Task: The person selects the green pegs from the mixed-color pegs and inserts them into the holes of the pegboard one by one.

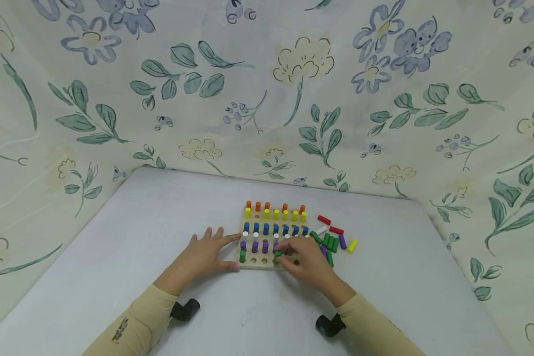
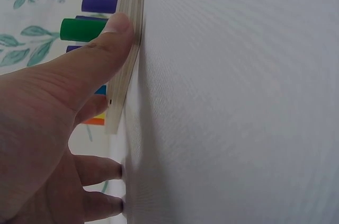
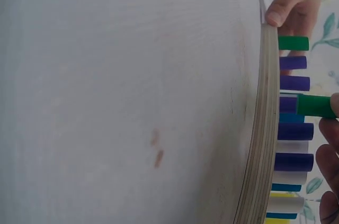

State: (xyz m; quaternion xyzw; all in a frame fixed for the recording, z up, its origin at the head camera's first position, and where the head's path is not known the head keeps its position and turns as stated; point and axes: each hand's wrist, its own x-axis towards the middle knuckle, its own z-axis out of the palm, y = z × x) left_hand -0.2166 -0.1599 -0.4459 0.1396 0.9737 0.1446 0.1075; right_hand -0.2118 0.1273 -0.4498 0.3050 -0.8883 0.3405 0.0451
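Observation:
A wooden pegboard (image 1: 260, 267) lies on the white table, with rows of orange, yellow, blue, white, purple and green pegs. My left hand (image 1: 204, 254) is spread at its left side, thumb and index finger touching the board's edge, the other fingertips on the table. Between thumb and fingers my right hand (image 1: 309, 259) pinches a green peg (image 3: 313, 106) above the front row. In the right wrist view that peg's lower end stands off the board, in front of a purple peg. One green peg (image 1: 242, 256) stands at the front row's left end; part of the row is hidden by my right hand.
Loose pegs lie right of the board: several green pegs (image 1: 329, 242), red pegs (image 1: 324, 219), a purple peg (image 1: 342, 241) and a yellow peg (image 1: 352, 246). Behind the table (image 1: 182, 198) hangs a floral cloth (image 1: 258, 89). Black wrist devices (image 1: 186, 310) sit under both forearms.

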